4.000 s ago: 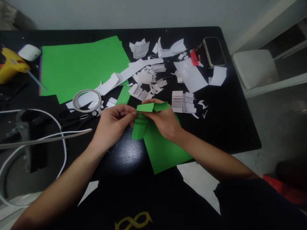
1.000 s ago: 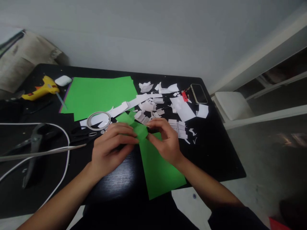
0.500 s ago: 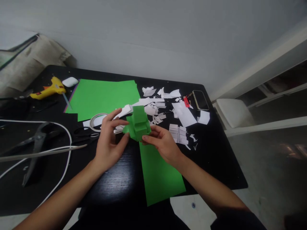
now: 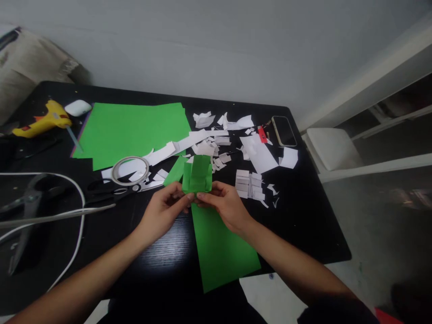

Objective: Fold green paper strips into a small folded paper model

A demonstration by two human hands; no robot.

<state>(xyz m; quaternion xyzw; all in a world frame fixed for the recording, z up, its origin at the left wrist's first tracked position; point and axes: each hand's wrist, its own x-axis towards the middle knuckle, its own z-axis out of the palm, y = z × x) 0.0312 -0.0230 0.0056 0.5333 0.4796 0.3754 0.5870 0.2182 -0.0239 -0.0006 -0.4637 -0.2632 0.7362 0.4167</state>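
A folded green paper piece (image 4: 199, 173) is held up over the middle of the black table. My left hand (image 4: 168, 203) pinches its lower left edge, and my right hand (image 4: 226, 202) grips the lower right edge; the two thumbs are close together. Behind the fingers, the far side of the piece is hidden. Beneath my hands lies a green sheet (image 4: 222, 247) reaching to the table's front edge. A small green strip (image 4: 175, 171) rests just left of the folded piece.
Scissors (image 4: 128, 191) and a tape roll (image 4: 114, 171) lie left of centre, near a large green sheet (image 4: 135, 130). White scraps (image 4: 222, 140), a phone (image 4: 284, 131) and a red object (image 4: 262, 134) are to the right. A yellow glue gun (image 4: 50, 119), pliers (image 4: 30, 202) and cables (image 4: 83, 216) occupy the left.
My left hand has moved from beside the folded piece to its lower edge and closed on it. The piece has been turned. The view has shifted slightly.
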